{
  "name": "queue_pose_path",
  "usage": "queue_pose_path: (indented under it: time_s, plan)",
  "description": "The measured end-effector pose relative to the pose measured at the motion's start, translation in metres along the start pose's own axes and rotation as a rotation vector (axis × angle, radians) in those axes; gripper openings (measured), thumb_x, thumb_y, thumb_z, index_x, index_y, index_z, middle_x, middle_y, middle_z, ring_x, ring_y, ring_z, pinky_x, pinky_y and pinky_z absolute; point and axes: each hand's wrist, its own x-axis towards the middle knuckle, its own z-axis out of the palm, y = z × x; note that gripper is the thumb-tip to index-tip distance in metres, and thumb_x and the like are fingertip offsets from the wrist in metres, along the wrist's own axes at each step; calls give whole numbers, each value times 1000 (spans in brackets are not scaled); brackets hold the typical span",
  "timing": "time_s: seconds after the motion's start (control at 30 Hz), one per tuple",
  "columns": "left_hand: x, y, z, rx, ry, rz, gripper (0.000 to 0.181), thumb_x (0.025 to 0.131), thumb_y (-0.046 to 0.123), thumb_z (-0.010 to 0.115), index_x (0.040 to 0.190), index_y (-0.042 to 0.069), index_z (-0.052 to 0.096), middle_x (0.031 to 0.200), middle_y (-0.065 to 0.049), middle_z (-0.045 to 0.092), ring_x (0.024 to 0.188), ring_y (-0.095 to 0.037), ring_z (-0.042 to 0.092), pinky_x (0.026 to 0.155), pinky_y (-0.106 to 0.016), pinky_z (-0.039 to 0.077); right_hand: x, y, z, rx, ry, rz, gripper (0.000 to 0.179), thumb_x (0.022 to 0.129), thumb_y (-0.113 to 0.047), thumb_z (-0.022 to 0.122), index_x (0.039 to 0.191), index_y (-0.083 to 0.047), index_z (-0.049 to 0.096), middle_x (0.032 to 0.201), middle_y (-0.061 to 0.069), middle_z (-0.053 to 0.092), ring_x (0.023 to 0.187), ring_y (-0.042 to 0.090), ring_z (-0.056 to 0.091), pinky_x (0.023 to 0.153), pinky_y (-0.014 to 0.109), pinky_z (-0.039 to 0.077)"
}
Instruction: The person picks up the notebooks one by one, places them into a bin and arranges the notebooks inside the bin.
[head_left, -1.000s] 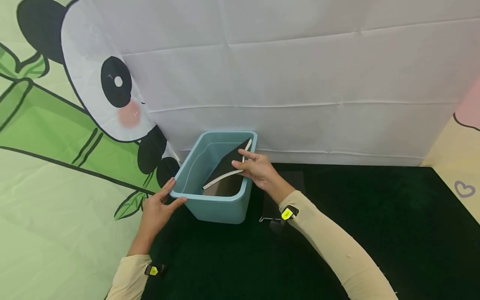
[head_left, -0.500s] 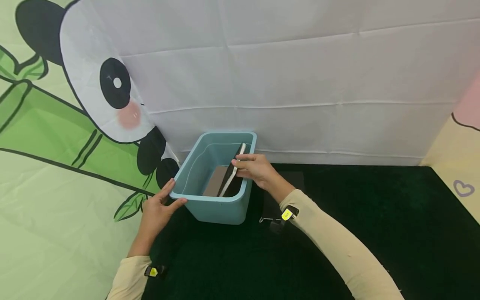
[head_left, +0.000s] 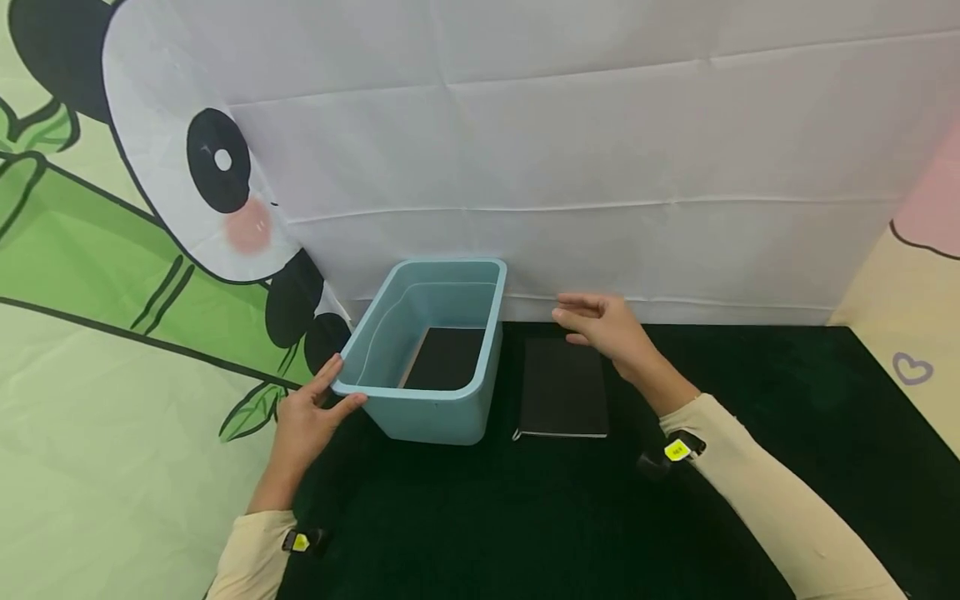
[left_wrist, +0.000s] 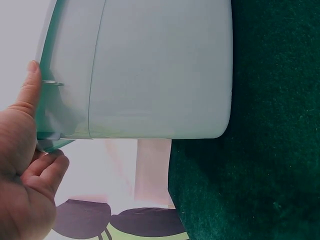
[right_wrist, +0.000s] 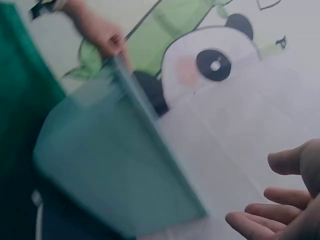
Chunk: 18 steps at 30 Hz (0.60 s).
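A light blue plastic bin point(head_left: 431, 421) stands on the dark green cloth. My left hand point(head_left: 302, 425) holds its front left corner at the rim, thumb along the front and fingers on the left side; the left wrist view shows the thumb point(left_wrist: 31, 87) against the outer wall. Inside, a black notebook point(head_left: 444, 358) lies flat on the bottom, a thin brownish edge showing at its left. Right of the bin, a second black notebook point(head_left: 564, 392) lies on the cloth. Over its far end my right hand point(head_left: 607, 329) hovers with fingers extended, holding nothing.
The green cloth point(head_left: 465, 525) covers the table. A white backdrop point(head_left: 585, 150) rises behind the bin, with a printed panda point(head_left: 187, 183) on the left. At the right is a pink and cream panel point(head_left: 900, 300).
My right hand has let go of the notebook, which now lies in the bin, and has moved right, out over the second notebook. My left hand stays on the bin's corner.
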Motion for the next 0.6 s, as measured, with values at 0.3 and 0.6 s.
queue_pose_path:
  time_s: [0.3, 0.6]
  plan:
    - [0, 0, 2, 3, -7, -16, 78, 89, 35, 80, 154, 9, 45, 158, -12, 43, 136, -43, 50, 104, -57, 45, -29, 77, -17, -440, 147, -33, 57, 101, -41, 66, 144, -5, 57, 143, 20, 59, 129, 37, 60, 103, 55, 52]
    - [1, 1, 4, 3, 4, -26, 78, 89, 37, 80, 153, 10, 45, 159, -9, 43, 138, -41, 49, 104, -56, 45, -37, 124, -9, -616, 159, 32, 66, 98, -45, 68, 145, -1, 54, 136, 29, 61, 92, 35, 72, 74, 46, 60]
